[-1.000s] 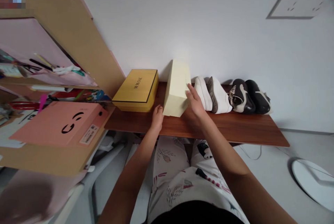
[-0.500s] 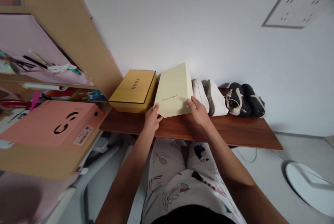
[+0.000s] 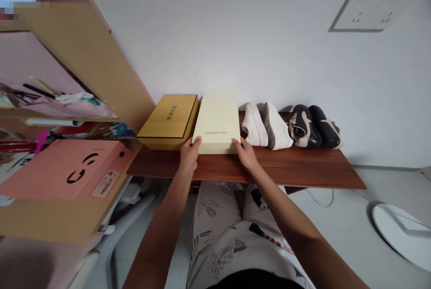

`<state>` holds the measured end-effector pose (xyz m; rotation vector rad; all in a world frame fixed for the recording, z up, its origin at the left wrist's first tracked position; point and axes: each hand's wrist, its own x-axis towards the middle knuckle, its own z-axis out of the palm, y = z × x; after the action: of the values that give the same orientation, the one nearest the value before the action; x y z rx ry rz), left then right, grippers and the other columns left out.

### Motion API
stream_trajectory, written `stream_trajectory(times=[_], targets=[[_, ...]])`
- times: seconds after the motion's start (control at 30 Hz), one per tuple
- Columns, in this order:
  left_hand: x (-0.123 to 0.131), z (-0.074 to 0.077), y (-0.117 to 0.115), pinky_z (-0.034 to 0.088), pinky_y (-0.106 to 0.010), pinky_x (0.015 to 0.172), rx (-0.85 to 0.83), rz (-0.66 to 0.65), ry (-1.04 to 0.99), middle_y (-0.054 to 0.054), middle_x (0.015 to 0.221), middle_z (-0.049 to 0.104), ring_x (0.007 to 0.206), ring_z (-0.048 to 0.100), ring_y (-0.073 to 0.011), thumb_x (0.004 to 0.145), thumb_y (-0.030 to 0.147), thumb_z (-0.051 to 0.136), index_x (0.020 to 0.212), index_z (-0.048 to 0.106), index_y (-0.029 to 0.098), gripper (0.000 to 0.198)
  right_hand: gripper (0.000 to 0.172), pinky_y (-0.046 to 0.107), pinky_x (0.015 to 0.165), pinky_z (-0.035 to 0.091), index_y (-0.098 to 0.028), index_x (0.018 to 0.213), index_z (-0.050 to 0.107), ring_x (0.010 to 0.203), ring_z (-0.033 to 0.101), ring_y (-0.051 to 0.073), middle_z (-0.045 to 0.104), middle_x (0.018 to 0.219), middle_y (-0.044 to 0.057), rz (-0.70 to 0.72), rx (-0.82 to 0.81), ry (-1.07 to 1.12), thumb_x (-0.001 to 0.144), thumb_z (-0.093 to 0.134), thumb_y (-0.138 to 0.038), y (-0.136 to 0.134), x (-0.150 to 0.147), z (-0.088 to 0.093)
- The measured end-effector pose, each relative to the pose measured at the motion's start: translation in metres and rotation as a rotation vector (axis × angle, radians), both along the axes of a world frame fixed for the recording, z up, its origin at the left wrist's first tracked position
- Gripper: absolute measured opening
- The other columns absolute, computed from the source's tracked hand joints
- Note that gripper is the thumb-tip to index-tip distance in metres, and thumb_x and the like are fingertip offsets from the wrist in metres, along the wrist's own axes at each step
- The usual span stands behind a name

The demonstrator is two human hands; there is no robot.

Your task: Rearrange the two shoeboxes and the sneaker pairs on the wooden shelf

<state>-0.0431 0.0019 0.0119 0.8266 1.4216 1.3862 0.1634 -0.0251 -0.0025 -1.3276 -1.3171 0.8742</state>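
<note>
Two hands meet the near edge of the cream box [image 3: 216, 122], which lies flat on the wooden shelf [image 3: 303, 170] with "MEIZHIYUAN" printed near that edge. The left hand [image 3: 189, 156] is at the box's near left corner and the right hand [image 3: 245, 155] at its near right corner, so they stand well apart with the box between them. Their fingers [image 3: 196, 142] touch the box, though from this view it is hard to say whether they are gripping it or only resting there.

Just beyond the left hand, a yellow box [image 3: 167, 122] marked "MMOK" lies beside the cream box. Past the right hand, a pair of white sneakers [image 3: 266, 126] sits just beside it, followed by a pair of dark sneakers [image 3: 313, 127]. Further left of the left hand, a pink box [image 3: 63, 170] with a black mark and a barcode label rests on a tan board [image 3: 81, 73]. Below the hands are the person's patterned trousers [image 3: 218, 239]. Far to the right of the right hand, a white disc [image 3: 400, 235] lies on the floor, and a wall socket plate [image 3: 367, 9] shows high on the wall.
</note>
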Motion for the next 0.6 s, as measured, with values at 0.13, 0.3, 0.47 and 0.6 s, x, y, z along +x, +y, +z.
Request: stream_trajectory(times=[0.13,0.3,0.47,0.6], targets=[[-0.002,-0.003,0.005,0.053,-0.039,0.092,-0.012,0.003,0.006,-0.010,0.109,0.073,0.105,0.066,-0.0242,0.076,0.043,0.076,0.107,0.072,0.021,0.038,0.054,0.044,0.102,0.045,-0.020,0.114,0.068,0.111,0.062,0.028,0.073,0.111,0.007,-0.004,-0.022,0.025,0.088,0.050,-0.063,0.003,-0.002,-0.012],[-0.002,-0.004,0.010,0.054,-0.037,0.090,-0.001,0.007,0.024,-0.009,0.102,0.074,0.103,0.067,-0.0225,0.075,0.044,0.076,0.108,0.072,0.019,0.041,0.056,0.045,0.102,0.045,-0.019,0.118,0.067,0.111,0.062,0.028,0.071,0.116,0.009,-0.011,-0.024,0.048,0.088,0.049,-0.063,0.006,-0.005,-0.019],[-0.001,-0.008,0.015,0.054,-0.034,0.088,0.016,-0.011,0.025,-0.010,0.105,0.073,0.101,0.068,-0.0218,0.077,0.044,0.074,0.107,0.070,0.018,0.040,0.058,0.044,0.103,0.044,-0.020,0.121,0.066,0.113,0.062,0.027,0.070,0.121,0.009,-0.010,-0.030,0.054,0.088,0.049,-0.064,0.011,-0.003,-0.020],[0.001,-0.013,0.016,0.053,-0.034,0.090,0.064,-0.006,0.057,-0.013,0.108,0.071,0.105,0.066,-0.0236,0.079,0.048,0.070,0.109,0.068,0.016,0.045,0.059,0.045,0.105,0.043,-0.020,0.122,0.065,0.116,0.061,0.027,0.068,0.125,0.009,0.018,-0.046,0.061,0.088,0.050,-0.065,0.010,-0.003,-0.018]])
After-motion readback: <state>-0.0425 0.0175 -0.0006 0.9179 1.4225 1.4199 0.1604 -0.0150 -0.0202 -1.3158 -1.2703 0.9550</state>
